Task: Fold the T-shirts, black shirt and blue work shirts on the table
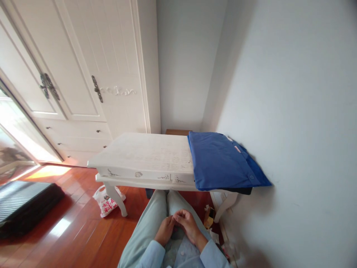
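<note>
Both of my hands meet over my lap, close to the front of my light blue shirt (pixel 186 253). My left hand (pixel 165 230) is closed, its fingertips touching those of the other hand. The fingers of my right hand (pixel 187 225) are curled, thumb and forefinger pinched together. Whatever may be between the fingertips is too small to make out. Beyond my knees stands a white table (pixel 147 152). Folded blue clothing (pixel 220 160) lies on its right end, out of reach of both hands as they are now, with darker cloth showing underneath.
A white wardrobe (pixel 122 56) with ornate handles stands behind the table at left. The wall (pixel 306 111) closes in on the right. A white and red plastic bag (pixel 107 203) rests by the table's left leg. A dark suitcase-like object (pixel 30 208) lies on the wooden floor (pixel 78 223).
</note>
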Demonstrator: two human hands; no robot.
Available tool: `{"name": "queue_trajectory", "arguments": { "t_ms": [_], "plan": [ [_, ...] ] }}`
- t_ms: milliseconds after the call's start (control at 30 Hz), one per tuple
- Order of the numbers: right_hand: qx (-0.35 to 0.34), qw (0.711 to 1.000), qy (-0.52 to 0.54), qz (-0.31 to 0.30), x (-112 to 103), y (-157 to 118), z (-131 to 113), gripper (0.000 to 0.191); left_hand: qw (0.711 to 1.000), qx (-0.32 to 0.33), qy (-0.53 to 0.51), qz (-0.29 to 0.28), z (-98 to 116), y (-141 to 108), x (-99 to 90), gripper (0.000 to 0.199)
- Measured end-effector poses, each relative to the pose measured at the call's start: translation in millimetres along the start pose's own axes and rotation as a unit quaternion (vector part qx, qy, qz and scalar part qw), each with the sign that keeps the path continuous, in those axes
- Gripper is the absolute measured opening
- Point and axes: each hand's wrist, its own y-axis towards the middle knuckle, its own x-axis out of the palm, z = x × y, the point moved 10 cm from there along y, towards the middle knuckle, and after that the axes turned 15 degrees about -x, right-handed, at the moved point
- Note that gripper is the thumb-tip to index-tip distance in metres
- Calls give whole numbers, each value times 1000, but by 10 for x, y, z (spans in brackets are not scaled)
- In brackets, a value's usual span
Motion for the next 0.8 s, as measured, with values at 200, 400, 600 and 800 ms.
{"name": "queue_trajectory", "arguments": {
  "t_ms": [200, 400, 600, 800],
  "plan": [
    [0, 999, 33, 8, 24, -8, -63, 55, 1000, 2, -6, -3, -14, 14, 4, 89],
    [16, 999, 41, 12, 45, -29, -83, 53, 1000, 2, -12, -5, 10, -17, 4, 93],
    [27, 998, 56, 3, 50, -33, -78, 51, 1000, 16, -18, -17, 42, -39, 25, 93],
    [25, 998, 66, -1, 65, -38, -100, 47, 1000, 15, -17, -16, 50, -51, 14, 92]
  ]
}}
